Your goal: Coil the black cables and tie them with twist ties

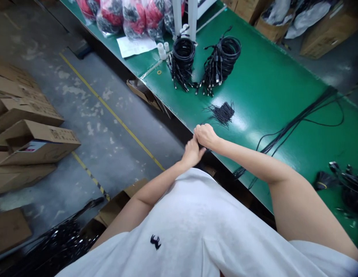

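My left hand (pixel 193 152) and my right hand (pixel 207 135) meet at the front edge of the green table (pixel 254 73), in front of my white shirt. Both have their fingers curled closed, the right one in a fist just beyond the left. Something dark shows in the gap between them, too small and covered to name. Just past my right hand lies a pile of short black ties (pixel 224 113). Farther off sit two bundles of coiled black cables, one coil (pixel 183 54) at left and another coil (pixel 226 55) at right, with metal plugs fanned toward me.
Long loose black cables (pixel 294 123) cross the table at right and hang over its edge. More cables (pixel 352 188) lie at far right. Bagged red-and-black items (pixel 134 17), a white paper (pixel 135 46) and white spools (pixel 161 50) stand at the back. Cardboard boxes (pixel 40 142) line the floor.
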The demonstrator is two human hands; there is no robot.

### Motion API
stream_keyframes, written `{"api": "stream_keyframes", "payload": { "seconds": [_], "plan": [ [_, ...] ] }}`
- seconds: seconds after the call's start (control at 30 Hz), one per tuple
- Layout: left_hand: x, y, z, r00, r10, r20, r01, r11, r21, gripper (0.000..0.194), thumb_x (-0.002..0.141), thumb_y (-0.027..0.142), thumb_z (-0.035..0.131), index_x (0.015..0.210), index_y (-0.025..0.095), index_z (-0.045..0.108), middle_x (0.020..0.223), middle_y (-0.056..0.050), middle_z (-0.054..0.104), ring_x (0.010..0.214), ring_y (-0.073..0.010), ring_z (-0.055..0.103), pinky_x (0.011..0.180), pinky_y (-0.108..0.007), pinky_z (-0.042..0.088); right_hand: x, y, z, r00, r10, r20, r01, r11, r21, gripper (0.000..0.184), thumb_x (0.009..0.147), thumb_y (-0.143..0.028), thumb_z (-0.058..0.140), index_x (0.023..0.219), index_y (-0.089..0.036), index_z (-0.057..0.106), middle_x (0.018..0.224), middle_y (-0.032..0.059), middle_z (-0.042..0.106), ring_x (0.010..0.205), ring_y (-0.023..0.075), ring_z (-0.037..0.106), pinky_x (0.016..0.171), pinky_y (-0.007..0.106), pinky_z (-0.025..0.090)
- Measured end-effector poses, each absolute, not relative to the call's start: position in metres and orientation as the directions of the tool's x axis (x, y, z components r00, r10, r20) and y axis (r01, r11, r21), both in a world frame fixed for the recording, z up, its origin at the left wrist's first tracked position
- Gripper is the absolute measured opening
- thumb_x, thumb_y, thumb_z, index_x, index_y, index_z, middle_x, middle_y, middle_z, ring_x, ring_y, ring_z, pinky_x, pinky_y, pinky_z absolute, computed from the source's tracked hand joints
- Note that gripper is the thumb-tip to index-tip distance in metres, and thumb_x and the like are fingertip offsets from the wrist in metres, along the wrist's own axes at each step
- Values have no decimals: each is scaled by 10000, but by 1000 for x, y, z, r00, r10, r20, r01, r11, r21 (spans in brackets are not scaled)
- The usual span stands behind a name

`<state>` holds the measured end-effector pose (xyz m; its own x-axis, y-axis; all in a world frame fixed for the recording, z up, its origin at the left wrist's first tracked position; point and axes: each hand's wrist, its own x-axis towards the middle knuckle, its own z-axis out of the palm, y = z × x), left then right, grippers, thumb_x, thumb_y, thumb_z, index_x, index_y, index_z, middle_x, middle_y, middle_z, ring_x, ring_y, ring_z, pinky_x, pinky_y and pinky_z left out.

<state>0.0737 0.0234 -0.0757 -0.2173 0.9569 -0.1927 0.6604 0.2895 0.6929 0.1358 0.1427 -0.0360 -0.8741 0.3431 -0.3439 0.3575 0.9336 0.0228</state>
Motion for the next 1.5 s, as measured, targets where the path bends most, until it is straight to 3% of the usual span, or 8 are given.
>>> {"api": "stream_keyframes", "payload": {
  "seconds": [0.1, 0.2, 0.4, 0.7, 1.0, 1.2, 1.33, 1.5],
  "plan": [
    [69, 7, -69, 51, 996, -75, 494, 40, 869, 354, 871, 288, 619, 1209, 191, 656, 1305, -149, 640, 1220, -275, 596, 1047, -405, 466, 145, 146, -37, -866, 361, -345, 370, 928, 43, 311, 909, -50, 336, 1021, -54, 626, 978, 190, 613, 862, 243, 549, 693, 354, 261],
    [40, 7, -64, -196, 981, 10, 549, 101, 830, 364, 865, 285, 628, 1213, 181, 651, 1346, -149, 622, 1325, -293, 514, 1136, -444, 380, 157, 138, -35, -899, 298, -321, 307, 951, 26, 328, 931, -79, 311, 1039, -67, 621, 972, 183, 607, 849, 248, 539, 695, 362, 264],
    [50, 42, -90, -196, 908, -369, 347, 416, 840, 107, 858, 283, 630, 831, 188, 671, 889, -125, 721, 1009, -327, 670, 929, -427, 483, 155, 135, -31, -896, 323, -305, 351, 936, -41, 266, 907, -121, 388, 1025, -79, 622, 965, 183, 617, 856, 256, 554, 692, 358, 268],
    [79, 67, -91, -210, 861, -463, -682, 210, 700, 86, 859, 130, 575, 842, 175, 646, 846, -16, 681, 944, -154, 640, 954, -274, 448, 163, 132, -52, -537, 817, -210, 781, 388, -490, 275, 928, -252, 378, 765, -176, 587, 839, 56, 652, 748, 164, 531, 634, 285, 255],
    [87, 86, -89, -398, 741, -540, -617, 219, 756, 173, 951, 221, 588, 798, 152, 547, 617, 68, 486, 578, -50, 477, 662, -190, 427, 216, 134, -71, -513, 720, -468, 458, -232, -858, 308, 799, -434, 514, 751, -166, 659, 604, -19, 498, 567, 113, 406, 599, 259, 355],
    [63, 84, -43, -41, 850, -525, -784, 298, 544, 318, 972, 394, 564, 765, 153, 548, 516, 112, 201, 377, -21, 191, 396, -154, 251, 233, 154, -79, -397, 850, -347, 197, -290, -937, 753, 566, -487, 826, 1211, -220, 544, 1180, 88, 617, 1070, 205, 586, 954, 363, 467],
    [50, 83, -38, -91, 832, -547, -738, 313, 598, 270, 972, 400, 557, 829, 171, 561, 513, 110, 233, 368, -25, 221, 396, -151, 274, 209, 146, -70, -535, 726, -432, -60, -543, -838, 551, 687, -608, 746, 1009, -220, 523, 671, -60, 512, 578, 105, 513, 688, 311, 532],
    [50, 90, -58, -404, 792, -457, -477, 244, 844, 253, 868, 282, 711, 1076, 213, 584, 602, 97, 440, 478, -37, 418, 488, -166, 372, 191, 142, -62, -355, 884, -306, -19, -334, -942, 396, 822, -463, 640, 1126, -233, 536, 685, -64, 483, 476, 88, 443, 499, 257, 468]
  ]
}}
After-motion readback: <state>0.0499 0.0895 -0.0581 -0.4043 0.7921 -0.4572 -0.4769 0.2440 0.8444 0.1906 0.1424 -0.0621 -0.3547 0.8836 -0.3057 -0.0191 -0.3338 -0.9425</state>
